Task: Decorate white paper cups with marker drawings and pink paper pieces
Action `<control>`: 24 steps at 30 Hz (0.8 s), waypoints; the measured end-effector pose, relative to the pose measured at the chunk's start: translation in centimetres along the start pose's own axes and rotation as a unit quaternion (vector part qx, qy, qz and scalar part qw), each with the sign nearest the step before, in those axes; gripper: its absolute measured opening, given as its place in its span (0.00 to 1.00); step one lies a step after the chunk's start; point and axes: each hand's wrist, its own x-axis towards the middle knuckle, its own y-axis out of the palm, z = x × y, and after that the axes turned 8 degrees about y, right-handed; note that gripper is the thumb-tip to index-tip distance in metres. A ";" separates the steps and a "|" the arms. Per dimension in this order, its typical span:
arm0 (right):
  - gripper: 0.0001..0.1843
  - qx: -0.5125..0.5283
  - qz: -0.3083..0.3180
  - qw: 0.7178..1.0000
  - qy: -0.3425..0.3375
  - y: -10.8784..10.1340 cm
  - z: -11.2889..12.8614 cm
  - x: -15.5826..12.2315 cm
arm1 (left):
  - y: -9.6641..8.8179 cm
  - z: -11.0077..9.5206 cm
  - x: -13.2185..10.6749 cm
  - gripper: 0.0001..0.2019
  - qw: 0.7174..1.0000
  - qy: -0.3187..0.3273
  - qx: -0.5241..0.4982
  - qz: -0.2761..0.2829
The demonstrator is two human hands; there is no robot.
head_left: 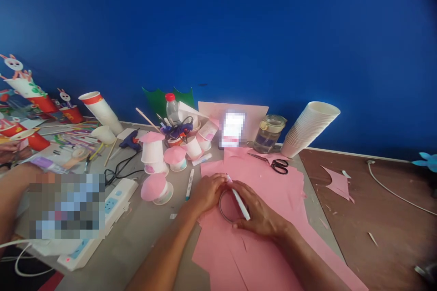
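Note:
My right hand [261, 213] is closed around a white marker [241, 204], its upper end slanting towards my left fingers. Beneath it, a thin round ring [221, 211] lies on the pink paper [259, 254]; its inside looks pink too. My left hand [210, 192] has its fingers bent at the ring's upper left edge, close to the marker's far end. The marker's tip is hard to make out between the two hands. To the left of my left hand, another marker [190, 185] lies on the grey table.
Pink-topped paper cups [153, 187] stand left of the paper, near a power strip [114, 202]. Behind are a lit phone [233, 129], a glass jar [269, 134], black-handled scissors [280, 166] and a leaning cup stack [310, 127]. Another person's arm [13, 191] reaches in at left.

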 end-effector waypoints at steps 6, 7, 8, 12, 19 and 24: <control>0.54 -0.081 0.020 0.996 0.016 0.4 0.3 -0.4 | -0.1 -0.2 0.1 0.11 0.998 0.032 0.044 0.015; 0.54 -0.084 0.021 0.996 0.013 0.4 0.4 -0.4 | -0.1 -0.3 0.1 0.11 0.998 0.036 0.051 0.014; 0.54 -0.087 0.022 0.996 0.009 0.4 0.4 -0.4 | -0.1 -0.3 0.1 0.11 0.998 0.040 0.056 0.013; 0.54 -0.093 0.023 0.995 0.005 0.4 0.4 -0.5 | -0.1 -0.4 0.0 0.12 0.996 0.052 0.075 0.017; 0.53 -0.102 0.028 0.994 0.011 0.4 0.5 -0.5 | 0.1 -0.3 -0.1 0.12 0.992 0.046 0.115 0.037; 0.52 -0.112 0.029 0.993 0.017 0.4 0.7 -0.6 | 0.1 -0.4 -0.1 0.10 0.979 0.034 0.183 0.080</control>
